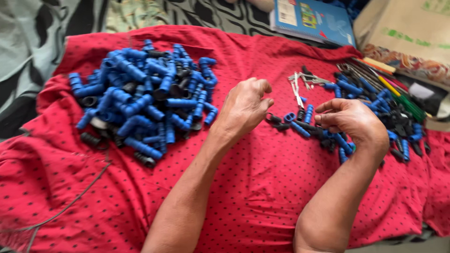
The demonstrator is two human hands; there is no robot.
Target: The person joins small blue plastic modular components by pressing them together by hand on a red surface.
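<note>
Left hand: left hand hovers above the red dotted cloth, fingers curled loosely, thumb close to the fingertips; nothing visibly gripped, though a very small part could be hidden; I cannot tell for sure
Right hand: right hand is half closed, fingertips drawn together just over the small parts; whether it pinches one is not clear from this angle
Parts in reach: a scatter of small black rings and short blue sleeves lies on the cloth between and just under both hands; the nearest black ring sits just beside the left fingertips
Big pile: large heap of blue tubular pieces mixed with black ribbed ends, well to the left of the left hand; apart from it
Right-side pile: smaller blue and black heap beyond the right hand; thin rods and pencils lie past it
Tool: metal pliers-like tool rests on the cloth above the scatter; untouched
Doing it well, my judgement: pick one ring at a time with fingertips only; steady the sleeve with the other hand; keep wrists low so parts do not roll on the soft cloth; keep the two heaps apart
</note>
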